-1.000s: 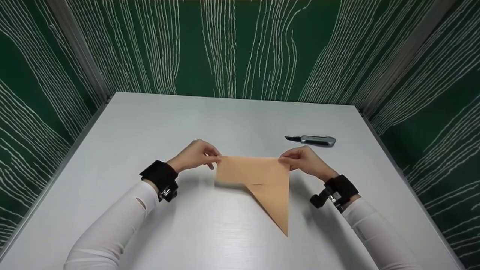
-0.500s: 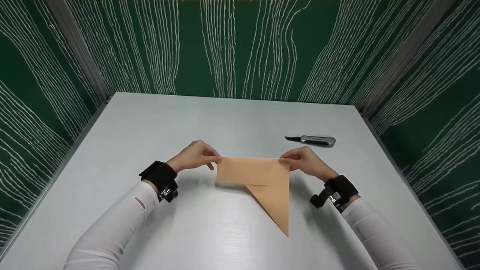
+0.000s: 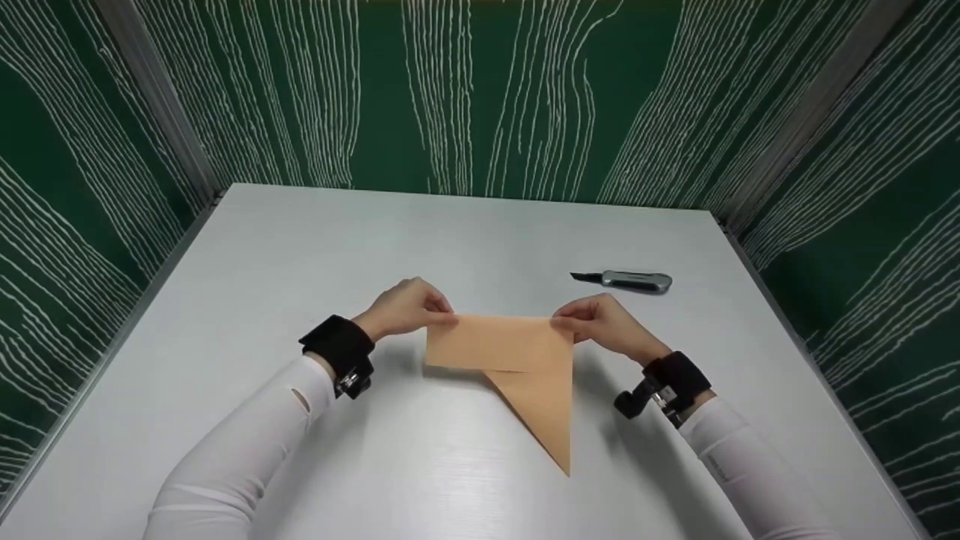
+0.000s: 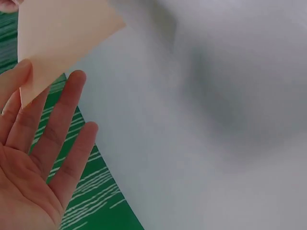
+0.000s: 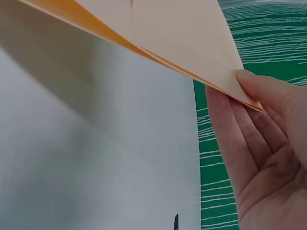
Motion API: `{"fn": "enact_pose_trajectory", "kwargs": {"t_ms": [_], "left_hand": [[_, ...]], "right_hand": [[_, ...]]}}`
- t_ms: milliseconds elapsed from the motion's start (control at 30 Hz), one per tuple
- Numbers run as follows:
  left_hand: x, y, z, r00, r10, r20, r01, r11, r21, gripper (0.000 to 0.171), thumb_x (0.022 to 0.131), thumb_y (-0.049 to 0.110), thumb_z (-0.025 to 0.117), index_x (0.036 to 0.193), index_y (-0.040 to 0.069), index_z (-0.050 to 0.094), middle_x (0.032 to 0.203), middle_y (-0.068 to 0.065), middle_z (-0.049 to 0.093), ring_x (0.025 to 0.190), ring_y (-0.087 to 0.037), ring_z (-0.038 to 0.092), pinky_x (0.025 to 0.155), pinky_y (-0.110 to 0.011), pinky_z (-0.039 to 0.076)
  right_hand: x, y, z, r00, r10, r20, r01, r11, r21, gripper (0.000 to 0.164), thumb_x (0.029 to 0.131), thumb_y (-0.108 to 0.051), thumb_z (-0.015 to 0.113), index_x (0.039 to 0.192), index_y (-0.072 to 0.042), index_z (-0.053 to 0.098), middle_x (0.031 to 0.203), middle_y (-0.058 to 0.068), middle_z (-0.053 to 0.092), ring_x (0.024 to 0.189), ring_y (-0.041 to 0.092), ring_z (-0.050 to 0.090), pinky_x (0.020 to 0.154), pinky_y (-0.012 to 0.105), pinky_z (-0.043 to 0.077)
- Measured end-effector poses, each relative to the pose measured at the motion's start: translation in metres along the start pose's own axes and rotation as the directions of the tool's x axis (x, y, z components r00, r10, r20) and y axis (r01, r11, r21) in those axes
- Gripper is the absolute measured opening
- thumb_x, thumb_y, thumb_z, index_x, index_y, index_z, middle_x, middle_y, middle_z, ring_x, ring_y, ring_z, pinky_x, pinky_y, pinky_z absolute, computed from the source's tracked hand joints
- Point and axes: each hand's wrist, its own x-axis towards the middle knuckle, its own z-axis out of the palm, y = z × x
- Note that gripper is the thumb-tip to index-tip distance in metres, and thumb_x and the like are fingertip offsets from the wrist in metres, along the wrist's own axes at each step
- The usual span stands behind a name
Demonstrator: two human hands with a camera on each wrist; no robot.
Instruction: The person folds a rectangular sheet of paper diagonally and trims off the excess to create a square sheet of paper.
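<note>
A folded sheet of orange paper (image 3: pixel 517 349) hangs between the two hands over the white table, its top edge level and a pointed flap hanging down at the right. The left hand (image 3: pixel 411 306) pinches its upper left edge between thumb and index finger; in the left wrist view the other fingers of that hand (image 4: pixel 38 148) are spread. The right hand (image 3: pixel 604 324) pinches the upper right corner. In the right wrist view the thumb lies on top of the paper (image 5: pixel 192 43) and the fingers lie beneath, with several layers showing along the edge.
A grey utility knife (image 3: pixel 636 282) with its dark blade out lies on the white table (image 3: pixel 420 240), just beyond the right hand. Green walls (image 3: pixel 382 97) with white wavy lines stand round the table's back and sides.
The left hand has slid a little rightward along the paper's top edge, away from its corner. The paper and the right hand have shifted slightly left. The knife has stayed put.
</note>
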Motion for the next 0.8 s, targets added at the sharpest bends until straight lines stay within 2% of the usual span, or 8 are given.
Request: {"fn": "enact_pose_trajectory", "kwargs": {"t_ms": [100, 400, 533, 633, 800], "left_hand": [[0.004, 0.006, 0.002, 1.0, 0.01, 0.022, -0.011, 0.999, 0.046, 0.023, 0.094, 0.03, 0.075, 0.102, 0.01, 0.083, 0.103, -0.008, 0.082, 0.101, -0.023, 0.075, 0.093, -0.038, 0.057], [0.013, 0.018, 0.013, 0.995, 0.02, 0.097, -0.027, 0.997, 0.072, 0.022, 0.094, 0.031, 0.075, 0.102, 0.012, 0.083, 0.104, -0.005, 0.082, 0.102, -0.021, 0.075, 0.096, -0.038, 0.056], [0.015, 0.024, 0.019, 0.994, 0.036, 0.107, -0.044, 0.996, 0.079, 0.021, 0.094, 0.03, 0.075, 0.102, 0.011, 0.083, 0.105, -0.005, 0.082, 0.103, -0.022, 0.075, 0.096, -0.038, 0.056], [0.017, 0.029, 0.022, 0.992, 0.051, 0.114, -0.061, 0.994, 0.087, 0.021, 0.095, 0.029, 0.074, 0.102, 0.011, 0.083, 0.106, -0.005, 0.082, 0.105, -0.022, 0.075, 0.096, -0.038, 0.057], [0.022, 0.035, 0.026, 0.989, 0.078, 0.128, -0.091, 0.991, 0.098, 0.02, 0.095, 0.028, 0.074, 0.103, 0.011, 0.083, 0.109, -0.005, 0.081, 0.109, -0.022, 0.074, 0.096, -0.04, 0.058]], "right_hand": [[0.002, -0.004, 0.003, 1.0, 0.007, 0.009, -0.007, 1.0, -0.018, 0.03, 0.098, -0.02, 0.071, 0.118, 0.001, 0.075, 0.098, 0.005, 0.081, 0.082, 0.003, 0.073, 0.077, 0.024, 0.062], [0.007, -0.018, 0.012, 0.999, 0.002, 0.046, 0.004, 0.993, -0.121, 0.022, 0.096, -0.014, 0.071, 0.11, 0.001, 0.077, 0.1, 0.013, 0.08, 0.079, -0.001, 0.068, 0.071, 0.021, 0.059], [0.01, -0.023, 0.02, 0.996, -0.058, 0.072, 0.072, 0.976, -0.204, 0.016, 0.094, -0.013, 0.074, 0.104, -0.001, 0.079, 0.095, 0.014, 0.08, 0.075, -0.001, 0.063, 0.07, 0.017, 0.053], [0.012, -0.028, 0.027, 0.987, -0.128, 0.093, 0.148, 0.954, -0.261, 0.014, 0.093, -0.011, 0.074, 0.1, -0.001, 0.08, 0.095, 0.016, 0.08, 0.077, 0.0, 0.065, 0.072, 0.015, 0.051], [0.017, -0.038, 0.039, 0.974, -0.19, 0.126, 0.22, 0.928, -0.299, 0.014, 0.094, -0.01, 0.074, 0.099, 0.001, 0.08, 0.097, 0.018, 0.08, 0.087, 0.017, 0.076, 0.075, 0.014, 0.054]]}}
